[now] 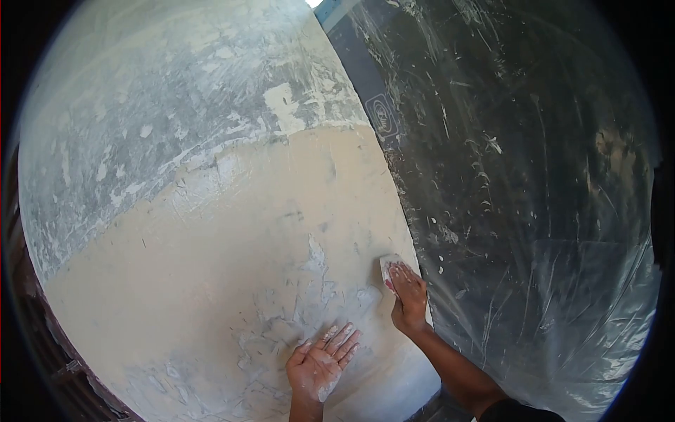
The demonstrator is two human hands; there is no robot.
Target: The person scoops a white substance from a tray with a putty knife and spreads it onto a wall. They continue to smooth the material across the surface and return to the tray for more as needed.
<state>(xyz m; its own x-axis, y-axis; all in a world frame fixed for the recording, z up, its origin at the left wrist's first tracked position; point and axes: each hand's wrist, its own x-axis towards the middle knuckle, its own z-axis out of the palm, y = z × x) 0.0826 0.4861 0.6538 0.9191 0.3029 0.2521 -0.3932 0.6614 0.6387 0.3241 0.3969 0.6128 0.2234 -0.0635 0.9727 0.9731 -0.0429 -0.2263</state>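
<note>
Item: wall (211, 232), curved by the lens. Upper part grey and scuffed with white flecks; lower part beige, with pale grey-white filler patches (295, 316) spread across its lower middle.

Item: left hand (320, 362). Laid flat on the wall over the filler patches, palm to the surface, fingers spread and pointing up and to the right; skin dusted white. Holds nothing.

Item: right hand (409, 299). Fingers closed over a pale flat tool (389, 266) and pressing it against the wall; only its upper end shows, and its kind cannot be told.

Location of tool: on the beige area at the wall's right edge, just beside the sheeting, above and to the right of the left hand.

Item: clear plastic sheeting (534, 211). Covers the dark surface to the right of the wall; creased and spattered white.
</note>
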